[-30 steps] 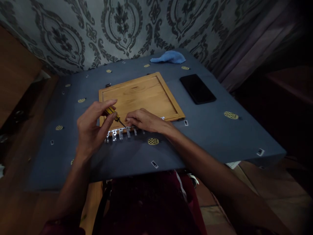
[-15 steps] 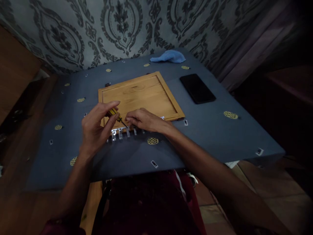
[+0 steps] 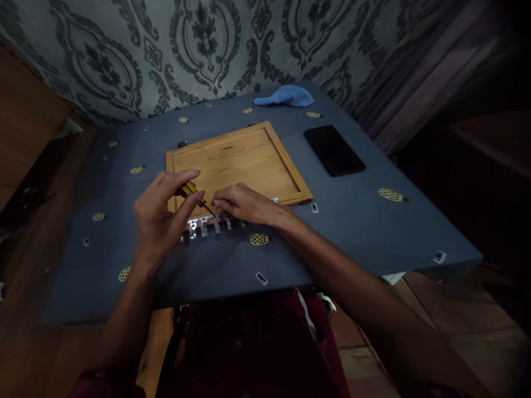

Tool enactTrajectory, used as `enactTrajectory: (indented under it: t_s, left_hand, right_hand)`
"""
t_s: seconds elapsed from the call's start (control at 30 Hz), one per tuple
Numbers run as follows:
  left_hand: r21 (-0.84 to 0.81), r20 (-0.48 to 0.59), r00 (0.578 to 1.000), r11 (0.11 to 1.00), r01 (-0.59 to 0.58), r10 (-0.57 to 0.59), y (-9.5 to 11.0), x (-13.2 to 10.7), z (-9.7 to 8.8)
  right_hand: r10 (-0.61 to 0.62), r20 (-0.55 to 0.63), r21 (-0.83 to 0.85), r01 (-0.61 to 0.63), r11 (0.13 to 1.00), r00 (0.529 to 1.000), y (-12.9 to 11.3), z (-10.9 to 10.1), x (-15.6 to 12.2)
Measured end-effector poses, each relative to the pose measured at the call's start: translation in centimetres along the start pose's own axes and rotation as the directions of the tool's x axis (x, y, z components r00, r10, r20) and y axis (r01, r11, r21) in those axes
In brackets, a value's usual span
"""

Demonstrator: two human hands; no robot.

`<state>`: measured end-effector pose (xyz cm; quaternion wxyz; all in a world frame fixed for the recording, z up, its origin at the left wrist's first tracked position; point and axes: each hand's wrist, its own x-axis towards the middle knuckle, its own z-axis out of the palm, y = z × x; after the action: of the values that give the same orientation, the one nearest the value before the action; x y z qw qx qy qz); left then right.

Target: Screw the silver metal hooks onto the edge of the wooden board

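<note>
A small screwdriver (image 3: 190, 188) with a yellow and black handle is pinched in my left hand (image 3: 160, 215). Its thin shaft slants down to the right, and the tip meets a shiny metal hook rail (image 3: 203, 220). This rail lies along the near edge of a framed wooden board (image 3: 232, 160), with several hooks hanging toward me. My right hand (image 3: 243, 202) rests on that edge beside the screwdriver tip, fingers curled together over the rail. Whatever its fingertips pinch is hidden from view.
A black phone (image 3: 334, 150) lies right of the board on the grey patterned tablecloth (image 3: 352, 226). At the back sits a crumpled blue cloth (image 3: 288, 96). Behind the table hangs a patterned curtain (image 3: 207, 50). Small dark pieces show at the board's far edge.
My left hand has shifted slightly left and its fingers have moved a little around the screwdriver handle. The right hand and board stay put.
</note>
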<state>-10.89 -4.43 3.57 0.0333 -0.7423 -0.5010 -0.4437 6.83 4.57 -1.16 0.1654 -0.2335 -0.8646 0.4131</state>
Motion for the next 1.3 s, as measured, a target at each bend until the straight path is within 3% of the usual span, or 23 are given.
enactTrajectory:
  t_s: [0.3,0.7,0.97,1.3]
  left_hand:
    - [-0.109,0.080,0.995,0.991,0.076,-0.068,0.0,0.2,-0.2]
    - [-0.130,0.205,0.979,0.991,0.043,-0.016,0.1,0.8,-0.9]
    - [-0.203,0.079,0.990,0.970,0.133,-0.119,0.5,0.5,-1.4]
    - [-0.110,0.135,0.989,0.990,0.083,-0.067,-0.1,0.2,-1.2]
  right_hand:
    - [-0.005,-0.011,-0.037,0.005,0.999,1.000,0.0,0.0,0.1]
    - [-0.009,-0.005,-0.002,0.009,1.000,1.000,0.0,0.0,-0.1]
    - [0.000,0.011,-0.050,0.001,0.999,1.000,0.0,-0.1,0.0]
    - [0.025,0.028,-0.027,-0.024,0.999,0.999,-0.1,-0.2,0.0]
